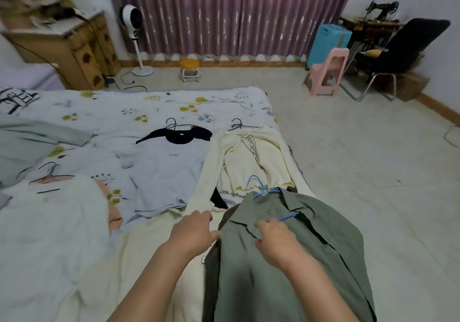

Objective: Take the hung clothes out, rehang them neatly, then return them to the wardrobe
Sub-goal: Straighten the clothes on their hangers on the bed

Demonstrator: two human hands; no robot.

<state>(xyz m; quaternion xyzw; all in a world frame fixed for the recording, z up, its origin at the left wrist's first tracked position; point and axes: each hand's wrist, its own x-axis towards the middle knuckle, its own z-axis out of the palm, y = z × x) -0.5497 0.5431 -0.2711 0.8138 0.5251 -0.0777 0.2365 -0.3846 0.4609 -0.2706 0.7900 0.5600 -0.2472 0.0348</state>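
An olive green shirt (311,254) lies on the bed's near right corner with a blue hanger (261,189) inside its collar. My right hand (276,242) presses on the shirt's left collar flap, fingers pinching the fabric. My left hand (194,229) grips the shirt's left edge at the shoulder. Beyond it lie a cream knit top (249,162) on a black wire hanger (239,125), and a pale blue top with black collar (161,167) on another black hanger (174,125).
The bed (112,107) has a white patterned cover, with a white garment (49,222) and a grey garment (29,142) on its left. A pink chair (326,72), blue suitcase (328,43), black chair (403,50), fan (134,38) and small stool (189,69) stand by the curtain.
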